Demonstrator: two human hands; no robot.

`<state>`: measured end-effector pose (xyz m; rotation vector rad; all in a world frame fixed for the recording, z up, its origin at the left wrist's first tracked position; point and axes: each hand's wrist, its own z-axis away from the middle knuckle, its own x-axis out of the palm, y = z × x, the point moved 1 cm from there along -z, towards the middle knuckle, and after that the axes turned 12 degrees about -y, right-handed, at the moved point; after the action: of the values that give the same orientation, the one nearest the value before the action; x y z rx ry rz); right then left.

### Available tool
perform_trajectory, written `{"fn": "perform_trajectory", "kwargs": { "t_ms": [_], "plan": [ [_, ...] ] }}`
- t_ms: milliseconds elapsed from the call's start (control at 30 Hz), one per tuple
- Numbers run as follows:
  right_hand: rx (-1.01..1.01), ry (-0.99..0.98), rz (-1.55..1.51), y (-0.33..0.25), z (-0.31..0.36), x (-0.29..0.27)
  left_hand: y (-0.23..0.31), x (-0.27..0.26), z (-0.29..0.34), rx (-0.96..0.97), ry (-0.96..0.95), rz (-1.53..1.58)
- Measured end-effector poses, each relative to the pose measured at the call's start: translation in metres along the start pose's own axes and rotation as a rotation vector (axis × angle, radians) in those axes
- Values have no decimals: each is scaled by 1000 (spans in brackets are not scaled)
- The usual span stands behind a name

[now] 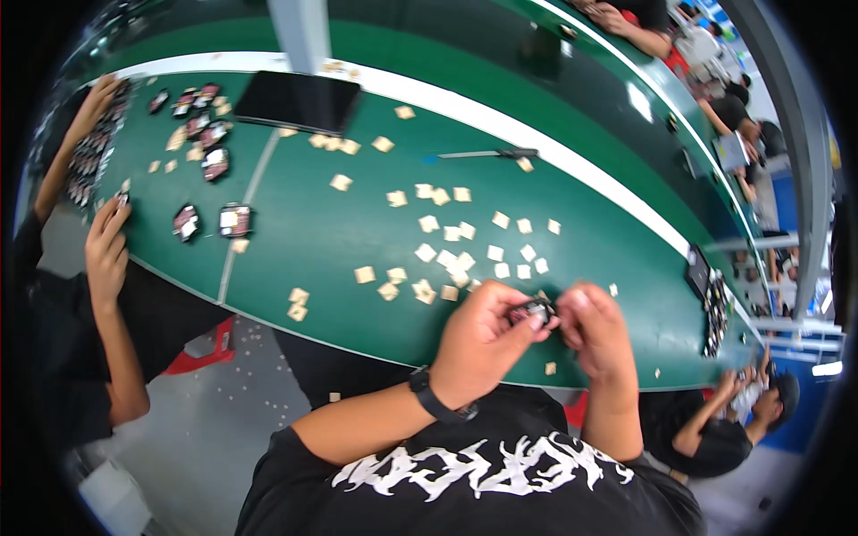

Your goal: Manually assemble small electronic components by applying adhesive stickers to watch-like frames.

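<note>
A long green workbench spreads beneath and beyond the grip, its edge closest to the wearer's black shirt. Well away from the grip, ahead and to its left, lies a flat black tray. Just above the bench near its close edge, the left hand is closed around a compact black casing, pinching it between thumb and fingers, one end protruding toward the right. The right hand is just beside that end, its fingers curled in; blur hides whether it touches the casing or pinches anything. A black wristband circles the wrist behind the gripping left hand. Ahead of the grip, toward the bench's far edge, lies a slim tool with a dark handle. Well to the left of the grip are more dark casings, near a co-worker's hand. Small cream squares lie scattered ahead and left of the grip, the nearest just beside the left hand.
</note>
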<state>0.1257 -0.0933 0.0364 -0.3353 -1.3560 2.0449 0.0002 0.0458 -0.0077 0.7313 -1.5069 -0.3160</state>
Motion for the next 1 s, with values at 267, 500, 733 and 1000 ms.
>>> {"fn": "perform_trajectory", "kwargs": {
  "t_ms": [267, 500, 733, 1000],
  "plan": [
    [-71, 195, 77, 1, 16, -48, 15, 11, 13, -59, 103, -131],
    [-81, 270, 32, 8, 40, -81, 94, 7, 20, 258, 304, -632],
    [-104, 340, 214, 1, 59, -129, 250, -154, 123, 451, 881, -1187],
    [-184, 1023, 599, 30, 140, -269, 341, -274, 116, 391, 971, -1656]
  ]
}}
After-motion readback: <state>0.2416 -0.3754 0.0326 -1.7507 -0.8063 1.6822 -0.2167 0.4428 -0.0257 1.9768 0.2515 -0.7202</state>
